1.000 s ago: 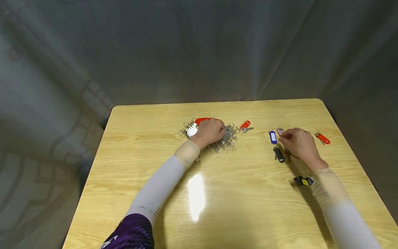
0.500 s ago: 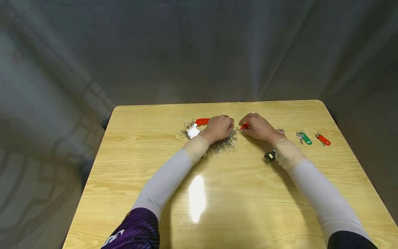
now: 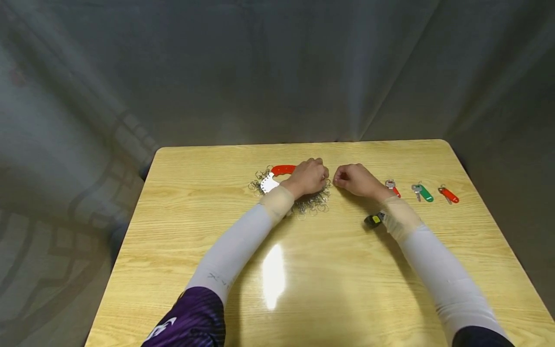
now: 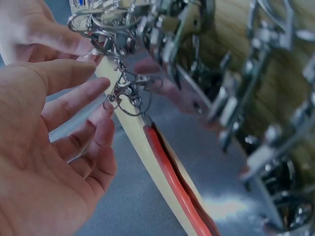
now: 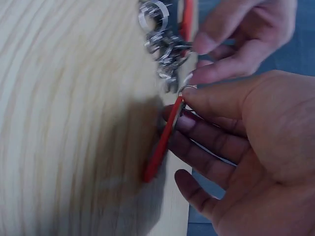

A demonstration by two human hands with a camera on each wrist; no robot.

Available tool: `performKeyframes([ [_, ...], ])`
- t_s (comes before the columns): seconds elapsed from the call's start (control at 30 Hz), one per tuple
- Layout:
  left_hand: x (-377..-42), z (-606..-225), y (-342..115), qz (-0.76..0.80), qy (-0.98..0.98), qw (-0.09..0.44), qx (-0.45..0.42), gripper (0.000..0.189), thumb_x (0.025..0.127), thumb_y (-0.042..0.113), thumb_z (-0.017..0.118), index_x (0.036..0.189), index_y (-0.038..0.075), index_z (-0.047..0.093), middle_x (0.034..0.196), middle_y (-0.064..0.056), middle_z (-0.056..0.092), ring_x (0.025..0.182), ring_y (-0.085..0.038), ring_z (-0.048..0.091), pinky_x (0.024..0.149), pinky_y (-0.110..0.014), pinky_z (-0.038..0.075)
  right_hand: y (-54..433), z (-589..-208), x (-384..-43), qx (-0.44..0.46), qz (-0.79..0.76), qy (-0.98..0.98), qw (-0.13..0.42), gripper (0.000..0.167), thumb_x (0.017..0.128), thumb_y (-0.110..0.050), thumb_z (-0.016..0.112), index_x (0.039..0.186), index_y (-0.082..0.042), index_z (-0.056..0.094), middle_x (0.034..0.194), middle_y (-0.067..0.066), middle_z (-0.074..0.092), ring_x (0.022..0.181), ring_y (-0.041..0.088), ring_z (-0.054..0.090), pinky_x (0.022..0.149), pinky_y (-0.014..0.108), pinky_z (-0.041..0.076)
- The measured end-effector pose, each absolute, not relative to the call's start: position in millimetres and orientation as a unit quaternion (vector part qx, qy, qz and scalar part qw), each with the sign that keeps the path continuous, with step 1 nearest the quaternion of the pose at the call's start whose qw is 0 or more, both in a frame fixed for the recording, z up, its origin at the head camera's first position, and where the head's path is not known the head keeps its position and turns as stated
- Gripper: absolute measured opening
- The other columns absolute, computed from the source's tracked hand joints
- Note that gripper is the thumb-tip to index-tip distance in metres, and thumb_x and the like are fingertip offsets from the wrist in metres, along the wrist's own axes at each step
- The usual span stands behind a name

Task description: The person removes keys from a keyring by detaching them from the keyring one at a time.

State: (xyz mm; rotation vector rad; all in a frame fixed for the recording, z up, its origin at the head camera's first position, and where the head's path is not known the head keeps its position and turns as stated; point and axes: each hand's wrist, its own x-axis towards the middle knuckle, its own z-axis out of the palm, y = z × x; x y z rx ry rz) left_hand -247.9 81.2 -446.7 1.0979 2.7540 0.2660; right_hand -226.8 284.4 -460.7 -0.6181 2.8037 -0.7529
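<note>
A metal key holder plate (image 3: 268, 183) with a red handle (image 3: 283, 169) lies towards the table's back, its edge crowded with small snap clips and rings (image 3: 305, 206). Across its right part reaches my left hand (image 3: 309, 177), pinching at a snap clip (image 4: 129, 96) on the edge. My right hand (image 3: 356, 180) is just right of the holder. Between its thumb and fingers it pinches a red key tag (image 5: 165, 140) by the split-ring end. In the right wrist view this ring (image 5: 188, 90) sits close below the clips and left fingertips. The tag hides behind the hand in the head view.
Further right lie a key with a red tag (image 3: 393, 188), a key with a green tag (image 3: 425, 193) and another red tag (image 3: 448, 195). A black device (image 3: 373, 220) hangs under the right wrist. Grey curtains (image 3: 277, 72) stand behind the table (image 3: 195, 217).
My right hand has moved left from beside the green tag to the red key tag near the holder and taken hold of it. My left hand has shifted slightly right along the clips.
</note>
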Motion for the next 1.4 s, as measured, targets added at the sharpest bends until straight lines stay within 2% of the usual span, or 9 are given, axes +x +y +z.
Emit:
performKeyframes([
  [0.1,-248.3,-448.6,82.4,0.112,0.919,0.089,0.369,0.016,0.103,0.022,0.066,0.109,0.018,0.08,0.108,-0.002,0.067,0.099,-0.019,0.062,0.082,-0.034,0.054,284.5,-459.6,-226.1,-0.19,-0.286,0.934,0.095,0.008,0.101,-0.006,0.069,0.095,-0.006,0.073,0.084,0.005,0.073,0.071,0.016,0.06,0.071,0.034,0.049],
  [0.2,-249.0,-449.5,83.8,0.142,0.917,0.104,0.357,0.014,0.102,0.025,0.068,0.096,0.018,0.078,0.095,0.002,0.065,0.087,-0.014,0.059,0.072,-0.03,0.05,283.1,-458.9,-225.0,-0.169,-0.322,0.927,0.097,0.008,0.101,-0.004,0.067,0.095,-0.005,0.072,0.084,0.008,0.072,0.07,0.015,0.059,0.066,0.027,0.048],
  [0.37,-250.6,-450.9,83.0,0.176,0.913,0.123,0.346,0.026,0.102,0.027,0.069,0.078,0.019,0.069,0.076,0.004,0.059,0.072,-0.011,0.053,0.062,-0.027,0.042,278.2,-456.8,-222.1,-0.129,-0.373,0.914,0.094,0.01,0.103,-0.004,0.065,0.098,-0.002,0.073,0.089,0.013,0.072,0.074,0.016,0.061,0.063,0.023,0.047],
  [0.47,-251.7,-452.9,80.4,0.185,0.911,0.117,0.349,0.025,0.103,0.025,0.069,0.079,0.018,0.07,0.077,0.004,0.061,0.073,-0.011,0.053,0.064,-0.028,0.043,274.8,-455.9,-220.7,-0.115,-0.388,0.91,0.091,0.012,0.104,-0.004,0.063,0.1,-0.001,0.074,0.09,0.013,0.072,0.073,0.016,0.059,0.062,0.023,0.046],
  [0.67,-253.5,-451.8,73.1,0.224,0.909,0.09,0.339,0.014,0.102,0.022,0.072,0.096,0.017,0.083,0.091,0.005,0.075,0.077,-0.011,0.058,0.07,-0.029,0.048,273.1,-455.9,-219.5,-0.1,-0.405,0.904,0.087,0.013,0.103,-0.003,0.063,0.101,0.001,0.075,0.089,0.014,0.071,0.068,0.014,0.053,0.059,0.023,0.042],
  [1.0,-254.5,-451.1,62.9,0.293,0.898,0.104,0.31,0.01,0.101,0.017,0.075,0.104,0.013,0.084,0.095,0.002,0.081,0.076,-0.01,0.063,0.081,-0.027,0.049,271.8,-465.4,-221.8,-0.13,-0.402,0.9,0.105,0.013,0.102,-0.006,0.069,0.107,0.0,0.079,0.096,0.015,0.076,0.075,0.013,0.056,0.067,0.021,0.045],
  [1.13,-255.2,-453.1,59.9,0.307,0.892,0.119,0.309,0.011,0.101,0.018,0.074,0.101,0.012,0.083,0.091,0.001,0.08,0.073,-0.011,0.061,0.079,-0.025,0.048,269.0,-468.6,-220.8,-0.135,-0.398,0.904,0.083,0.011,0.101,-0.005,0.071,0.105,-0.001,0.08,0.097,0.014,0.077,0.079,0.016,0.059,0.069,0.021,0.046],
  [1.2,-255.9,-454.1,59.1,0.312,0.889,0.126,0.311,0.013,0.102,0.019,0.073,0.099,0.011,0.083,0.087,0.001,0.078,0.071,-0.011,0.058,0.074,-0.024,0.047,267.8,-468.9,-220.0,-0.133,-0.389,0.909,0.061,0.009,0.1,-0.006,0.072,0.103,-0.003,0.08,0.099,0.013,0.078,0.084,0.017,0.063,0.073,0.021,0.047],
  [1.4,-256.9,-453.1,58.5,0.318,0.884,0.122,0.319,0.015,0.104,0.019,0.07,0.098,0.012,0.082,0.088,0.001,0.077,0.07,-0.011,0.055,0.071,-0.023,0.042,264.4,-464.4,-217.9,-0.151,-0.368,0.918,0.003,0.007,0.099,-0.002,0.073,0.1,-0.002,0.08,0.105,0.016,0.079,0.097,0.027,0.071,0.087,0.04,0.056],
])
